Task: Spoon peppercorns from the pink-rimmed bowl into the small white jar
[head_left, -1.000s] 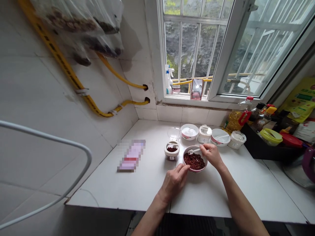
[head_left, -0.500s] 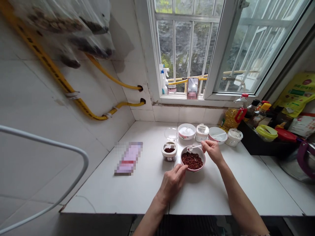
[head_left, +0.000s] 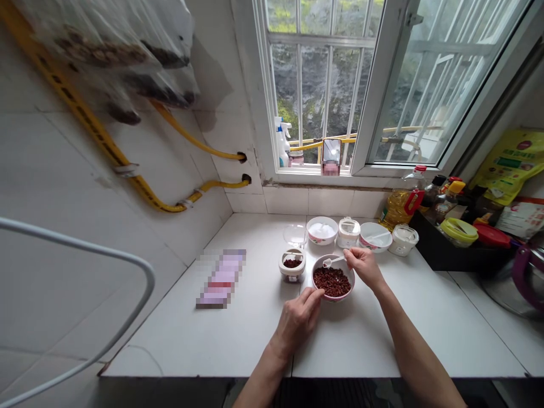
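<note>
A round bowl (head_left: 334, 294) of dark red-brown dried bits stands on the white counter. My left hand (head_left: 300, 314) grips its near left rim between thumb and fingers. Pinched in my right hand (head_left: 361, 265) is a small white spoon (head_left: 335, 261), its head over the far part of the bowl's contents. Just left of the bowl sits a jar (head_left: 292, 272) with a white rim and similar dark bits inside. Behind it lies a clear lid (head_left: 294, 234).
Along the back stand a bowl of white powder (head_left: 322, 231), a white-rimmed jar (head_left: 348, 232), another bowl (head_left: 375, 237) and a second jar (head_left: 403, 240). An oil bottle (head_left: 402, 201) and a black condiment box (head_left: 446, 252) are at right. A blurred purple item (head_left: 221, 279) lies left.
The spoon's head has dropped slightly toward the bowl's contents, and my right hand has shifted a little left. My left hand stays at the rim. The camera view has tilted slightly.
</note>
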{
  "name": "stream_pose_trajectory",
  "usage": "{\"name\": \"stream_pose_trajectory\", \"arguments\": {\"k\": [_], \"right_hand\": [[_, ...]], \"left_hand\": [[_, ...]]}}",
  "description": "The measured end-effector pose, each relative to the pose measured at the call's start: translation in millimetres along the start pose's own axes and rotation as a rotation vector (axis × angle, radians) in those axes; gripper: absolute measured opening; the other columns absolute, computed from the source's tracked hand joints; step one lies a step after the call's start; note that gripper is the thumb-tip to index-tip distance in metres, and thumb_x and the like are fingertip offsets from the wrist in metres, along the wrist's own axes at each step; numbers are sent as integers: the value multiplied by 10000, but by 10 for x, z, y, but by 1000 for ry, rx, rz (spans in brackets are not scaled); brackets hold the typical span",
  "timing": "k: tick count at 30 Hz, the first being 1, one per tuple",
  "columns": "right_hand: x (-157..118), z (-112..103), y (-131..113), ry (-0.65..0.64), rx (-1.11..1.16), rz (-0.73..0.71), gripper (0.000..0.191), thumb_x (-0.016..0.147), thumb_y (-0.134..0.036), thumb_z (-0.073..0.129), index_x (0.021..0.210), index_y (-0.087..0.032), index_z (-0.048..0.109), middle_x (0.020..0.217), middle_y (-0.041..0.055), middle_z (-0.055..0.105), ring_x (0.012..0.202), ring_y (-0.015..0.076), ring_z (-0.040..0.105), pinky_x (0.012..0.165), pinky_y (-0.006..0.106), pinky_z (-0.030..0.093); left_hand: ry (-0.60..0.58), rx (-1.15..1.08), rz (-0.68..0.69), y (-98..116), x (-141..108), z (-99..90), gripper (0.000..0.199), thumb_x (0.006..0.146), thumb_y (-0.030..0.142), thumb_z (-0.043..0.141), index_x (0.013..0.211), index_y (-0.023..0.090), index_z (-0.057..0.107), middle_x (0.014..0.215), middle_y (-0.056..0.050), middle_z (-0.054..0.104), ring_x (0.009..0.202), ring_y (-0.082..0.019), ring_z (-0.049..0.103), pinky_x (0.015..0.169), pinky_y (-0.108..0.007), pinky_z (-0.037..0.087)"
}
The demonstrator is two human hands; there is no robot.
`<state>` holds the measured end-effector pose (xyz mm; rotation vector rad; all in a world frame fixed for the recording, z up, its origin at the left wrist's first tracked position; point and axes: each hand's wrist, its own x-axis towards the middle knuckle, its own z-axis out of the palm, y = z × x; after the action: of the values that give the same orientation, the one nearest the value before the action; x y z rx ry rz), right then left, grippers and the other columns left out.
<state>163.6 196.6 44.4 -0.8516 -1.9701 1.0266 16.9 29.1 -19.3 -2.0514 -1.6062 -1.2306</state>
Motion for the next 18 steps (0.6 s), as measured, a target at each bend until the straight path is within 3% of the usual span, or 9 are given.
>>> {"name": "stream_pose_trajectory", "arguments": {"k": [12,18], "right_hand": [[67,-65,34,54,247,96,490,738,-567,624,432,-213,479,423,-1,515,448,117,446,532,272,403],[50,-55,11,48,238,94,501,743,-577,638,434,-209,494,431,0,515,453,116,439,536,276,389]], "left_hand": [[-8,-7,-8,-22,-22,19,248,972,129,421,1149,178,587,947,-67,700,756,-137,694,620,-193,547],[14,-11,-21,-31,-37,48,248,973,139,420,1148,184,590,954,-65,697,759,-139,693,607,-194,545]]}}
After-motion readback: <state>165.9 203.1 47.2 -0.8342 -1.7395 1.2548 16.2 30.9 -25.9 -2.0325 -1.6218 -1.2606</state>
